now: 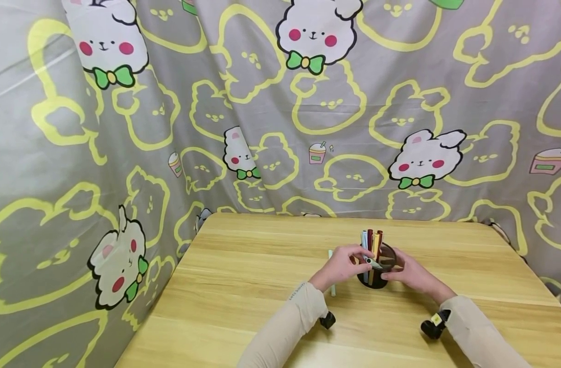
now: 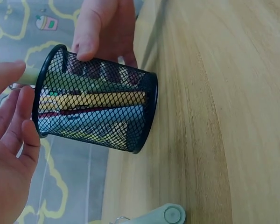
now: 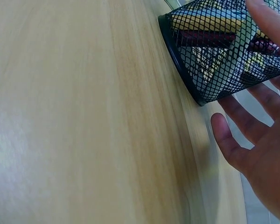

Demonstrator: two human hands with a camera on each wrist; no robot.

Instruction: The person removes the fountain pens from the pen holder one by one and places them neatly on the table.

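A black mesh pen holder point(image 1: 372, 281) stands upright on the table with several pens point(image 1: 377, 239) in it, blue, dark red and yellow. My right hand point(image 1: 413, 275) grips its side, the thumb on one side of the mesh point(image 3: 224, 44) and fingers round the other. At the rim, my left hand point(image 1: 341, 266) pinches a light green pen point(image 2: 31, 76) between thumb and fingers. The pen slants into the holder, and its lower part shows through the mesh. To the left, a second light green pen point(image 1: 333, 286) lies on the table, partly hidden behind the left wrist.
The wooden table point(image 1: 243, 286) reaches back to a grey patterned curtain point(image 1: 271, 102), which also hangs along the left side. A small black wrist camera point(image 1: 327, 320) sits on the left sleeve, another point(image 1: 433, 327) on the right.
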